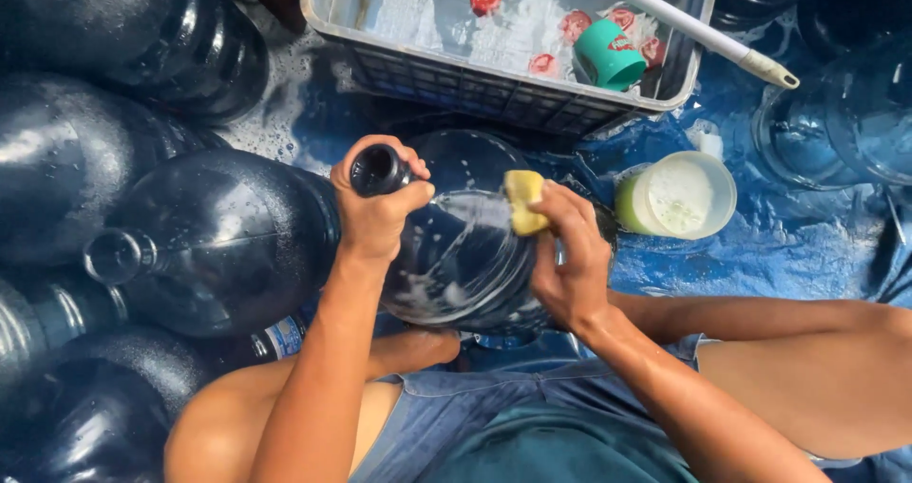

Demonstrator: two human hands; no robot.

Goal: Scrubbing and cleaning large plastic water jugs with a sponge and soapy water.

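Note:
A large dark blue water jug [461, 255] stands upright between my knees, streaked with soap foam. My left hand [378, 208] is wrapped around its neck, just below the open mouth [377, 170]. My right hand [568, 260] presses a yellow sponge [522, 201] against the jug's shoulder on the right side.
Several more dark jugs [218, 241] lie packed along the left. A grey crate [494, 89] of soapy water with red caps and a teal cup [608, 54] sits ahead. A pale tub of soap [679, 195] stands to the right, with a white pole [698, 32] above it. The blue floor is wet.

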